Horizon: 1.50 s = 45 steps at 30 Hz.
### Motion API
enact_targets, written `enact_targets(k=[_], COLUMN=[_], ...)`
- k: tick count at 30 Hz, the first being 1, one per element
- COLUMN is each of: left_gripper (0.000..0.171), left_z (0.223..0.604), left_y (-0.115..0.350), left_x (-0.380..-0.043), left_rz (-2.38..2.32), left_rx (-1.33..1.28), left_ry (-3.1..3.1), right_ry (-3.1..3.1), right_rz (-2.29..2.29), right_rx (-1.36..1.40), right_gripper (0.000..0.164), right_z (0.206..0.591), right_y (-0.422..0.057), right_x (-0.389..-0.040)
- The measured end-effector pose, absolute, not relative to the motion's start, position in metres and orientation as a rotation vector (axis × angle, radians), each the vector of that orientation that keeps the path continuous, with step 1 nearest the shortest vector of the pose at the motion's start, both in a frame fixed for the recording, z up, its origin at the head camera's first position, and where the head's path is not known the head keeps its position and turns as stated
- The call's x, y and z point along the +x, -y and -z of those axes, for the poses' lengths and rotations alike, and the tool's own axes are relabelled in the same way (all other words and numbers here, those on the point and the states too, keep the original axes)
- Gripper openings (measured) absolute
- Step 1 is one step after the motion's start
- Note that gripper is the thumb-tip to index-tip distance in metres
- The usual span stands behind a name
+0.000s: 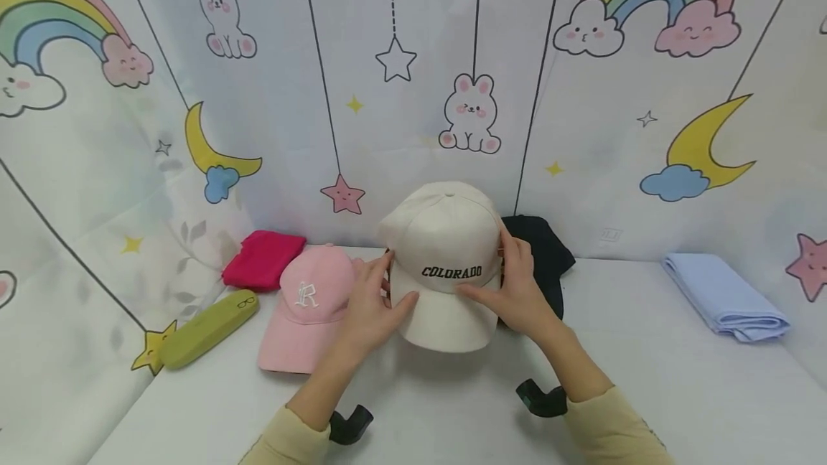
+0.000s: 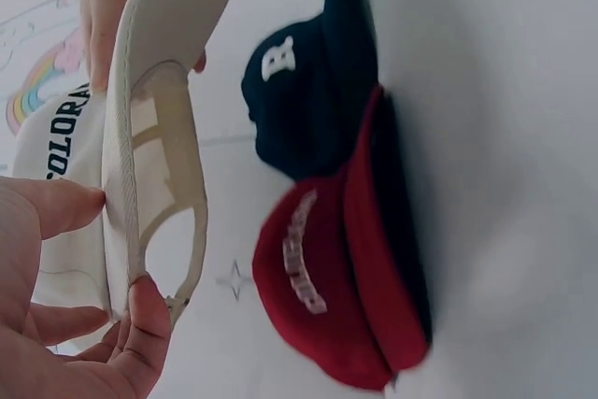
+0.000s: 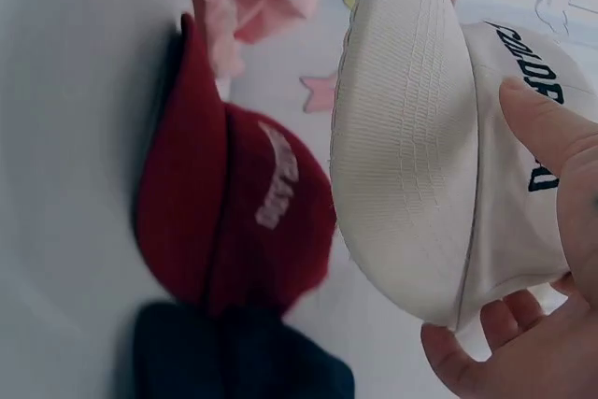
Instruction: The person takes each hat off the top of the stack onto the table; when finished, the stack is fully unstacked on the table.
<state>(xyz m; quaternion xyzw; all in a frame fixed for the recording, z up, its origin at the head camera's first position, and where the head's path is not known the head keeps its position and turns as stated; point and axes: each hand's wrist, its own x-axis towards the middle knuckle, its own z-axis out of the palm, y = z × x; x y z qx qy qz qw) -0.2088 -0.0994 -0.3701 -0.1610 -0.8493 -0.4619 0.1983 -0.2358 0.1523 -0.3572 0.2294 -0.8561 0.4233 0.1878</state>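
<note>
A cream baseball cap (image 1: 446, 228) with COLORADO lettering is held up above the table, its front toward me and its brim pointing down. My left hand (image 1: 370, 311) grips its left side, thumb near the brim seam. On the other side my right hand (image 1: 522, 296) holds the crown, its thumb lying by the lettering. The wrist views show fingers curled round the cap's edges; the left wrist view also shows the opening at the back (image 2: 194, 221). Behind it stand a red cap (image 3: 280, 184), hidden in the head view, and a dark cap (image 1: 539, 253).
To the left lie a pink cap (image 1: 319, 285), a folded red cloth (image 1: 265, 260) and a green glasses case (image 1: 209, 329). A folded light blue cloth (image 1: 723, 296) rests at the right on the white table (image 1: 646, 379). A patterned curtain (image 1: 413, 128) hangs behind.
</note>
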Motion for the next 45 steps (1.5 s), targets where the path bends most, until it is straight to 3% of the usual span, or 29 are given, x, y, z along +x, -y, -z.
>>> enact_targets(k=[28,45], left_gripper=[0.065,0.067], left_z=[0.374,0.392], left_y=[-0.048,-0.146], left_x=[-0.247,-0.256], left_rz=[1.551,1.639], left_rx=[-0.838,-0.864], left_ry=[2.279,2.477], right_ry=[2.398,2.465], right_rz=[-0.998,-0.934], right_rx=[0.298,0.090], right_gripper=[0.115,0.108], right_z=[0.345,0.362], right_y=[-0.291,-0.391], right_x=[-0.212,-0.197])
